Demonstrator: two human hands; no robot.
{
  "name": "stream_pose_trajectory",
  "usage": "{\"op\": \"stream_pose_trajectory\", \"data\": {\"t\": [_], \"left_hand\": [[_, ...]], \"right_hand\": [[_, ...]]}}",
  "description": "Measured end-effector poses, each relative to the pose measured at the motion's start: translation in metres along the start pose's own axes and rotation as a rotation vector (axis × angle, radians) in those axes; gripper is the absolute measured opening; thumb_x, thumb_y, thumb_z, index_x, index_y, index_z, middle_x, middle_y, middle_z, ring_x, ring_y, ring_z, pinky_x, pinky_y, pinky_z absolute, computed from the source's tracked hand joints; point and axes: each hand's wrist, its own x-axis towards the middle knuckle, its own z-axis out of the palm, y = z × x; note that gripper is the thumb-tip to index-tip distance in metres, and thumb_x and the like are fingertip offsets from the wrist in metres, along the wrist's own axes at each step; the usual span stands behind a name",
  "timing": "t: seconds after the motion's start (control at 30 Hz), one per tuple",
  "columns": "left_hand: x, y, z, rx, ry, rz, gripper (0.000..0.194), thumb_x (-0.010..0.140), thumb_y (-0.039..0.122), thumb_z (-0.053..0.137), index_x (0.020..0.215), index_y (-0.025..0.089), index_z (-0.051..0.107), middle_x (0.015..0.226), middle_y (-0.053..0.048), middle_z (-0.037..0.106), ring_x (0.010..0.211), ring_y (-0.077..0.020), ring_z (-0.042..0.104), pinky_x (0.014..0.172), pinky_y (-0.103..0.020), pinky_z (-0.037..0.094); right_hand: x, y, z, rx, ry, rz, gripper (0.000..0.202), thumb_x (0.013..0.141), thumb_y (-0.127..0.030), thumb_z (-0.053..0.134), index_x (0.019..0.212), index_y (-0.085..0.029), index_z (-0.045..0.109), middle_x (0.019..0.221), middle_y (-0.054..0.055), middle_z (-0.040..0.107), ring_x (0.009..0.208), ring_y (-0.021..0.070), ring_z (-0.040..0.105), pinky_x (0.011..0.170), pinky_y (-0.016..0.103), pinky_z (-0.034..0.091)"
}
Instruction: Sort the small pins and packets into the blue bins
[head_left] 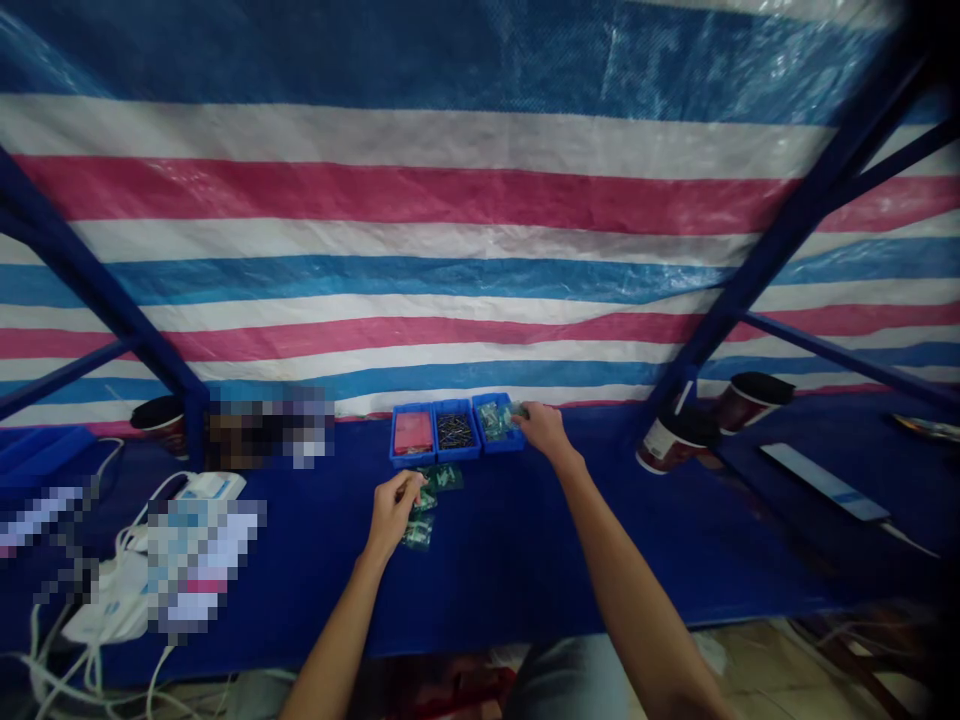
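Note:
My left hand (391, 508) is closed in a pinch over the table, at the edge of several small clear plastic bags (417, 532) with pale bits inside. One more such bag lies just beyond its fingertips; what exactly the fingers grip is partly hidden. At the right blue bin (498, 444), my right hand (541, 428) pinches a small clear bag (517, 411) over the rim. That bin holds more of these bags. Dark screws or nails (454, 432) fill the middle bin, and flat pink pieces (413, 433) lie in the left bin.
Dark cups (675, 440) and a phone (825, 482) on a cable are to the right. White power strips (112, 590) with tangled cords lie left. Blue metal posts (720, 290) frame both sides, and a striped tarp (465, 200) hangs behind the blue table (540, 580).

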Motion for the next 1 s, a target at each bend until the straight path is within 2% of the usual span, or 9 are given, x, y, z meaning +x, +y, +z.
{"op": "stream_pose_trajectory", "data": {"t": [0.1, 0.17, 0.33, 0.4, 0.5, 0.67, 0.83, 0.9, 1.0], "left_hand": [[0.0, 0.0, 0.0, 0.003, -0.001, -0.006, 0.037, 0.09, 0.048, 0.058, 0.085, 0.014, 0.071, 0.056, 0.001, 0.054, 0.053, -0.0122, 0.049, 0.052, -0.02, 0.035], [-0.001, 0.0, 0.0, 0.007, 0.0, -0.003, 0.037, 0.09, 0.049, 0.057, 0.086, 0.014, 0.071, 0.056, 0.001, 0.054, 0.053, -0.0122, 0.049, 0.052, -0.021, 0.034], [0.0, -0.001, 0.0, 0.01, -0.001, 0.001, 0.037, 0.09, 0.049, 0.057, 0.086, 0.014, 0.071, 0.056, 0.001, 0.054, 0.053, -0.0123, 0.048, 0.051, -0.021, 0.034], [0.0, -0.001, 0.0, 0.01, -0.011, 0.001, 0.037, 0.09, 0.049, 0.057, 0.087, 0.014, 0.071, 0.057, 0.001, 0.054, 0.053, -0.0123, 0.048, 0.052, -0.021, 0.034], [0.0, -0.002, -0.001, 0.007, -0.016, 0.001, 0.038, 0.091, 0.049, 0.056, 0.087, 0.014, 0.071, 0.058, 0.002, 0.054, 0.053, -0.012, 0.048, 0.052, -0.021, 0.034], [0.0, -0.005, -0.001, -0.006, -0.022, -0.004, 0.038, 0.091, 0.048, 0.056, 0.088, 0.013, 0.071, 0.058, 0.001, 0.054, 0.054, -0.0117, 0.047, 0.052, -0.021, 0.033], [0.0, -0.004, -0.001, -0.048, 0.042, -0.01, 0.038, 0.092, 0.049, 0.055, 0.088, 0.014, 0.07, 0.059, 0.001, 0.055, 0.052, -0.011, 0.044, 0.052, -0.021, 0.033], [0.0, -0.002, -0.002, -0.074, 0.096, -0.013, 0.039, 0.092, 0.05, 0.054, 0.088, 0.014, 0.068, 0.059, 0.001, 0.054, 0.051, -0.0104, 0.042, 0.051, -0.021, 0.032], [0.0, 0.001, -0.003, -0.117, 0.168, -0.015, 0.04, 0.093, 0.051, 0.052, 0.086, 0.015, 0.067, 0.059, 0.002, 0.052, 0.05, -0.0104, 0.041, 0.05, -0.021, 0.032]], "right_hand": [[0.009, -0.009, 0.01, -0.076, -0.035, -0.061, 0.04, 0.089, -0.023, 0.058, 0.129, -0.018, 0.054, 0.101, 0.011, 0.072, 0.105, 0.0272, 0.063, 0.09, 0.035, 0.031], [0.013, -0.013, 0.018, -0.104, -0.062, -0.124, 0.047, 0.09, -0.02, 0.057, 0.136, -0.021, 0.047, 0.106, 0.011, 0.071, 0.108, 0.0278, 0.062, 0.092, 0.037, 0.028], [0.015, -0.018, 0.029, -0.165, -0.107, -0.199, 0.025, 0.09, -0.024, 0.059, 0.115, -0.022, 0.062, 0.101, 0.008, 0.071, 0.107, 0.027, 0.06, 0.092, 0.038, 0.025], [0.013, -0.021, 0.032, -0.197, -0.101, -0.211, 0.021, 0.088, -0.024, 0.061, 0.109, -0.02, 0.065, 0.1, 0.01, 0.07, 0.107, 0.028, 0.057, 0.093, 0.039, 0.025], [0.01, -0.025, 0.032, -0.249, -0.074, -0.235, 0.019, 0.085, -0.02, 0.064, 0.103, -0.016, 0.068, 0.109, 0.015, 0.066, 0.113, 0.0309, 0.051, 0.094, 0.042, 0.025], [0.009, -0.033, 0.025, -0.295, -0.049, -0.289, 0.021, 0.084, -0.016, 0.062, 0.104, -0.014, 0.068, 0.117, 0.017, 0.06, 0.116, 0.0316, 0.047, 0.097, 0.042, 0.029], [0.008, -0.04, 0.022, -0.223, -0.064, -0.338, 0.036, 0.087, -0.001, 0.05, 0.119, -0.013, 0.062, 0.124, 0.017, 0.053, 0.113, 0.0256, 0.049, 0.094, 0.033, 0.037], [0.007, -0.041, 0.024, -0.198, -0.109, -0.331, 0.036, 0.087, 0.002, 0.046, 0.115, -0.013, 0.063, 0.119, 0.016, 0.056, 0.108, 0.0235, 0.054, 0.09, 0.031, 0.04], [0.006, -0.04, 0.024, -0.189, -0.153, -0.29, 0.028, 0.09, 0.0, 0.046, 0.105, -0.013, 0.066, 0.109, 0.014, 0.062, 0.1, 0.0225, 0.059, 0.084, 0.029, 0.042]]}}
